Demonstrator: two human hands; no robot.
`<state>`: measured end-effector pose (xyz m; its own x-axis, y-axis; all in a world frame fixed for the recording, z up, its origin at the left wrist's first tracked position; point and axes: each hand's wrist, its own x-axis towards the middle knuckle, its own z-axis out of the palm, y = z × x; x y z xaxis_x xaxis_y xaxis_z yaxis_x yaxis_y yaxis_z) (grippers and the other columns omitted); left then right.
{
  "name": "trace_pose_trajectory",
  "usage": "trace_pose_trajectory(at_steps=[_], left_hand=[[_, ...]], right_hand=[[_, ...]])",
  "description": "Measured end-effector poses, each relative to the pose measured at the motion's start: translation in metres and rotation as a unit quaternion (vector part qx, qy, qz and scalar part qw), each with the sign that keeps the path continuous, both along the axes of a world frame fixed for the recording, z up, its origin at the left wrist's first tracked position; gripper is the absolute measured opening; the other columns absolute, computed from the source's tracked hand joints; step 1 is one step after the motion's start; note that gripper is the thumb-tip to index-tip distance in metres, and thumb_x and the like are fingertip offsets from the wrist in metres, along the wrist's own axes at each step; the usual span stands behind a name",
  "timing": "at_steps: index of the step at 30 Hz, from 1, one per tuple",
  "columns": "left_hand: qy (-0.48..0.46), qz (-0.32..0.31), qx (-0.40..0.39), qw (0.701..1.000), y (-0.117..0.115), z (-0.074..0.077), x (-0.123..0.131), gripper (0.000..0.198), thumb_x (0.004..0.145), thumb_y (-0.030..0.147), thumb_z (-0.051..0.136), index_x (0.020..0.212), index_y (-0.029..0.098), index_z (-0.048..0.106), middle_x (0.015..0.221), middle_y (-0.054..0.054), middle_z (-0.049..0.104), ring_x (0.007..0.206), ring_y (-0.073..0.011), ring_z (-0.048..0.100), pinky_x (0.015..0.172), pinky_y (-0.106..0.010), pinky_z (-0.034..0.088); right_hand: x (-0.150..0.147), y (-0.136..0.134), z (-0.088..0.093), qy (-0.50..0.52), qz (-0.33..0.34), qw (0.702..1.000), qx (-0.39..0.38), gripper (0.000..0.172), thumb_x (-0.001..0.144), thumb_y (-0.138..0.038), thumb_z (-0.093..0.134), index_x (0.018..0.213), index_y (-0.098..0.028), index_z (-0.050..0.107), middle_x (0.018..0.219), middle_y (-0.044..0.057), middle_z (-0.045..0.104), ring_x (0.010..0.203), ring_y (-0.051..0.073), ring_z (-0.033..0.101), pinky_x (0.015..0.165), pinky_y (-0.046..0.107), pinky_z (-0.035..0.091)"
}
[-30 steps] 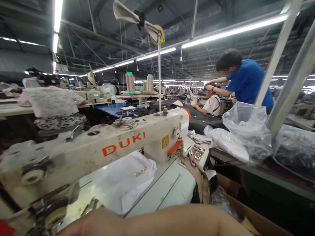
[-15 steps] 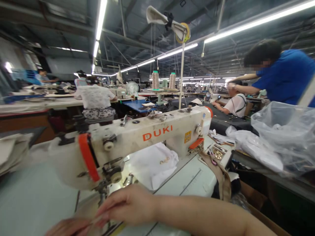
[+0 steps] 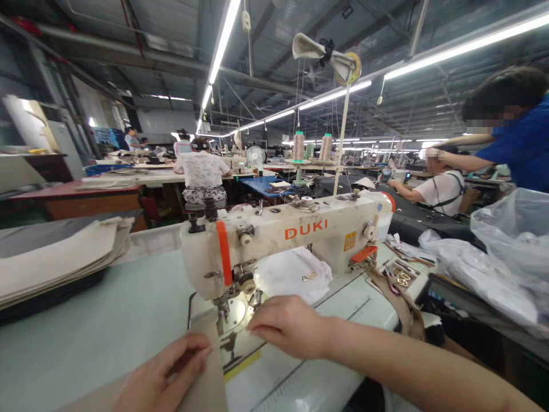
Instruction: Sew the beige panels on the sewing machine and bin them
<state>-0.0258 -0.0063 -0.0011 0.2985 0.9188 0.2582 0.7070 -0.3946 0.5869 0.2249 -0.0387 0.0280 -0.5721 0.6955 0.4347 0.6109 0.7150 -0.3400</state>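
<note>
Two bare hands are at the near side of a sewing machine marked DUKI. The left hand lies over a piece of beige fabric on the pale tabletop, just left of and nearer than the needle area. Its thumb and fingertips come together above the fabric; I cannot tell whether that grip pinches it. The right hand reaches in from the right, fingers curled and bunched beside the lit needle plate; whether its grip is clenched on anything cannot be told.

Under the machine's arm sits a white sheet with small gold-coloured pieces on it. Far left, layered beige panels lie in a stack. To the right, a tray holds gold-coloured rings, and a brown strap hangs over the edge near it.
</note>
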Motion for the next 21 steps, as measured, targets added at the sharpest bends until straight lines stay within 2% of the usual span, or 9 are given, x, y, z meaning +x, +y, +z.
trace_pose_trajectory(at_steps=[2, 3, 5, 7, 10, 14, 18, 21], left_hand=[[-0.014, 0.008, -0.014, 1.000, -0.003, 0.006, 0.002, 0.031, 0.069, 0.051, 0.050, 0.076, 0.028, 0.070, 0.079, 0.001, 0.074, 0.074, -0.0215, 0.069, 0.069, -0.023, 0.055], [-0.023, 0.009, -0.020, 1.000, -0.005, 0.009, 0.003, 0.032, 0.069, 0.051, 0.050, 0.079, 0.028, 0.071, 0.083, 0.001, 0.074, 0.079, -0.0220, 0.069, 0.072, -0.024, 0.054], [-0.037, 0.010, -0.032, 0.999, -0.006, 0.012, 0.005, 0.032, 0.070, 0.049, 0.051, 0.085, 0.029, 0.072, 0.092, 0.001, 0.074, 0.086, -0.0225, 0.068, 0.078, -0.025, 0.053], [-0.046, 0.008, -0.039, 0.998, -0.007, 0.014, 0.005, 0.032, 0.071, 0.048, 0.052, 0.088, 0.029, 0.072, 0.097, 0.000, 0.073, 0.090, -0.0223, 0.067, 0.080, -0.025, 0.053], [-0.040, -0.002, -0.042, 0.998, -0.009, 0.016, 0.005, 0.031, 0.073, 0.048, 0.052, 0.085, 0.029, 0.073, 0.094, 0.000, 0.073, 0.086, -0.0216, 0.068, 0.076, -0.025, 0.054], [-0.031, -0.005, -0.041, 0.999, -0.012, 0.021, 0.004, 0.030, 0.075, 0.048, 0.051, 0.081, 0.029, 0.073, 0.088, 0.001, 0.074, 0.079, -0.0199, 0.068, 0.071, -0.023, 0.054], [-0.034, -0.017, -0.028, 0.999, -0.012, 0.023, 0.007, 0.030, 0.075, 0.047, 0.051, 0.080, 0.027, 0.073, 0.087, 0.000, 0.074, 0.078, -0.0199, 0.068, 0.072, -0.023, 0.053], [-0.029, -0.021, -0.025, 0.999, -0.011, 0.022, 0.008, 0.030, 0.076, 0.047, 0.050, 0.081, 0.026, 0.072, 0.088, 0.000, 0.073, 0.081, -0.0203, 0.068, 0.074, -0.025, 0.053]], right_hand=[[0.024, -0.001, 0.014, -0.023, -0.065, 0.998, -0.003, 0.022, 0.092, -0.021, 0.045, 0.097, -0.017, 0.066, 0.094, 0.005, 0.070, 0.089, 0.015, 0.063, 0.081, 0.022, 0.045], [0.037, 0.001, 0.019, -0.043, -0.122, 0.992, -0.011, 0.022, 0.092, -0.018, 0.045, 0.097, -0.018, 0.067, 0.095, 0.005, 0.070, 0.089, 0.014, 0.063, 0.081, 0.021, 0.045], [0.060, 0.008, 0.027, -0.136, -0.253, 0.957, -0.032, 0.024, 0.090, -0.015, 0.046, 0.101, -0.019, 0.067, 0.100, 0.005, 0.070, 0.091, 0.015, 0.064, 0.081, 0.021, 0.046], [0.077, 0.017, 0.028, -0.178, -0.295, 0.938, -0.045, 0.023, 0.087, -0.014, 0.049, 0.100, -0.016, 0.068, 0.101, 0.008, 0.070, 0.091, 0.019, 0.064, 0.079, 0.026, 0.047], [0.086, 0.029, 0.021, -0.224, -0.299, 0.926, -0.060, 0.020, 0.084, -0.016, 0.055, 0.096, -0.015, 0.071, 0.096, 0.010, 0.071, 0.089, 0.023, 0.065, 0.077, 0.030, 0.048], [0.079, 0.037, 0.014, -0.283, -0.288, 0.912, -0.070, 0.018, 0.081, -0.010, 0.055, 0.083, -0.013, 0.073, 0.087, 0.013, 0.072, 0.082, 0.024, 0.066, 0.074, 0.030, 0.048], [0.073, 0.039, 0.014, -0.320, -0.280, 0.903, -0.067, 0.023, 0.078, -0.001, 0.050, 0.084, -0.006, 0.072, 0.088, 0.020, 0.070, 0.085, 0.027, 0.065, 0.075, 0.033, 0.048], [0.072, 0.041, 0.013, -0.321, -0.272, 0.905, -0.068, 0.024, 0.078, 0.001, 0.049, 0.084, -0.004, 0.071, 0.089, 0.021, 0.069, 0.089, 0.029, 0.064, 0.078, 0.034, 0.047]])
